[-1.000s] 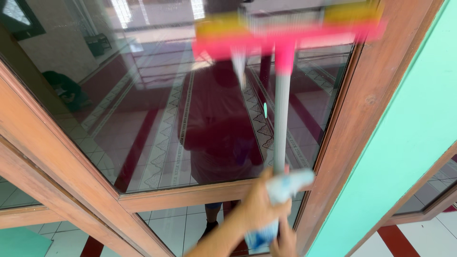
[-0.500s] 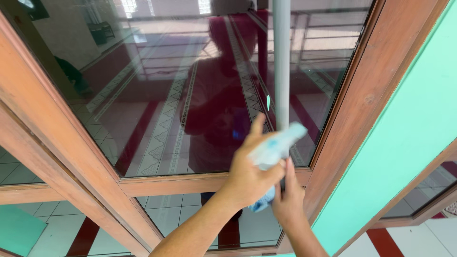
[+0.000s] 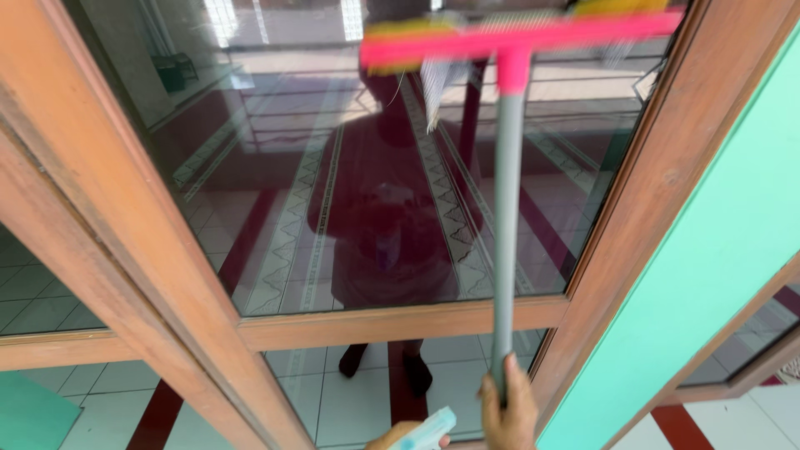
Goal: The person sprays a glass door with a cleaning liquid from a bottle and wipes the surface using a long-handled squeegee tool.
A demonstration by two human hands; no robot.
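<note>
You have one package in view: a pale blue plastic spray bottle (image 3: 427, 429) at the bottom edge of the frame, tilted, only its upper part showing. It sits just left of the grey pole. No labels, signs or screens show.

Both hands dropped low, and the pink-and-yellow squeegee head on its grey pole (image 3: 521, 37) is back in view up top.

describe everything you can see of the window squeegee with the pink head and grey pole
The window squeegee with a pink plastic head and grey pole stands almost upright against the wood-framed glass pane. Its head is blurred, with yellow sponge showing at both ends, and lies across the top of the pane. The right hand grips the pole's bottom end.
</note>
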